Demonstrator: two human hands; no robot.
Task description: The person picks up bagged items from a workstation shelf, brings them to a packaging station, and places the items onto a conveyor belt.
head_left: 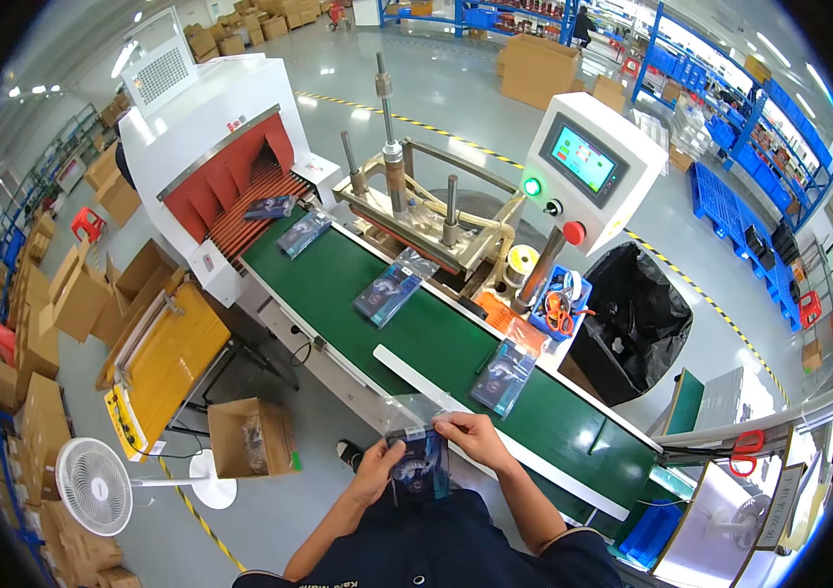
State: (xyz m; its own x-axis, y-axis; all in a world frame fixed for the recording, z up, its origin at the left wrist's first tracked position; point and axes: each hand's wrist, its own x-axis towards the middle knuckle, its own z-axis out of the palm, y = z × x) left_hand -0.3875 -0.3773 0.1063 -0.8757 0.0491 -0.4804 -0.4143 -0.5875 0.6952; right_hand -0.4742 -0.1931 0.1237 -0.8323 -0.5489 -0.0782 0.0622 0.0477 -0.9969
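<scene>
Both my hands hold a small dark packet in a clear plastic bag close to my chest, at the near edge of the green conveyor belt. My left hand grips the packet's left side. My right hand pinches the bag's upper right edge. Three similar bagged packets lie on the belt: one just ahead of my hands, one at mid-belt, one near the tunnel. Another packet sits at the tunnel mouth.
A white heat tunnel with red curtain strips stands at the belt's far end. A sealing press and a control box with screen flank the belt. A black bin bag, an open carton, a fan and a yellow cart stand nearby.
</scene>
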